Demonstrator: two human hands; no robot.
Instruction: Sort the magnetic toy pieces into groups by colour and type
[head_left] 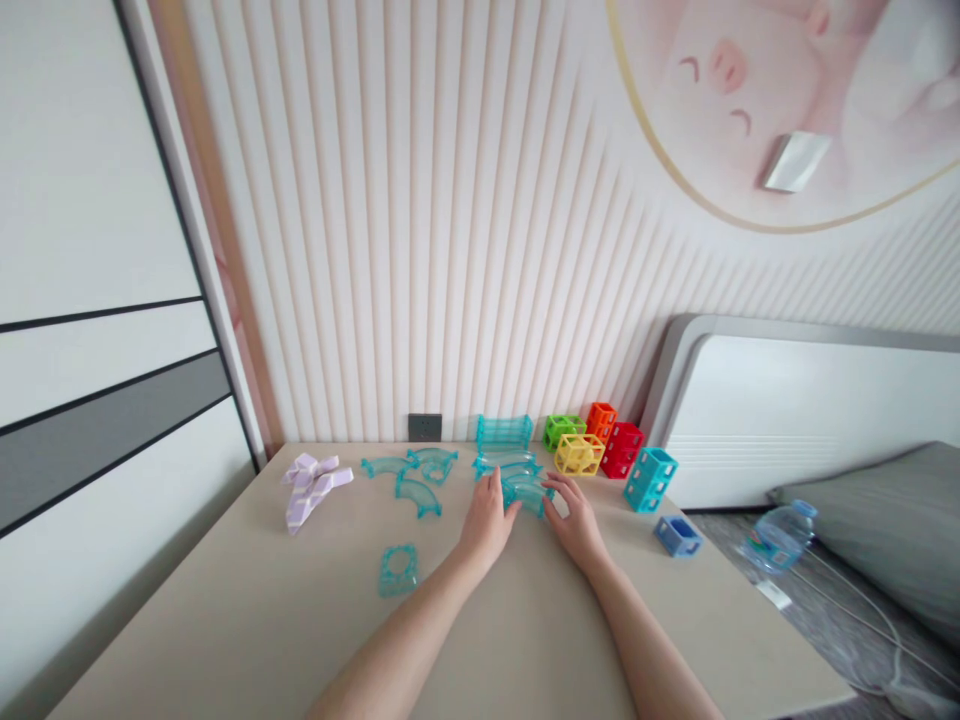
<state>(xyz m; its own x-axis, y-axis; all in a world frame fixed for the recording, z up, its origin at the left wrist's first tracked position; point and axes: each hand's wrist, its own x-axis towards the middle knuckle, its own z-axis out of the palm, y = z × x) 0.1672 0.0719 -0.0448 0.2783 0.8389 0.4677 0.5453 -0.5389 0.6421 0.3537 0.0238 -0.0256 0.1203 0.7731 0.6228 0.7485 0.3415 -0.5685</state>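
Note:
My left hand and my right hand both rest on the beige table, fingers curled around a clear teal curved track piece held between them. More teal track pieces are piled just behind it, with a ribbed teal tunnel piece at the back. Loose teal curves lie to the left, and a square teal piece sits nearer to me.
Open-frame cubes stand at the back right: green, orange, yellow, red, teal, and a blue one near the table's right edge. Lilac pieces lie left. A clear bottle lies on the floor by a bed.

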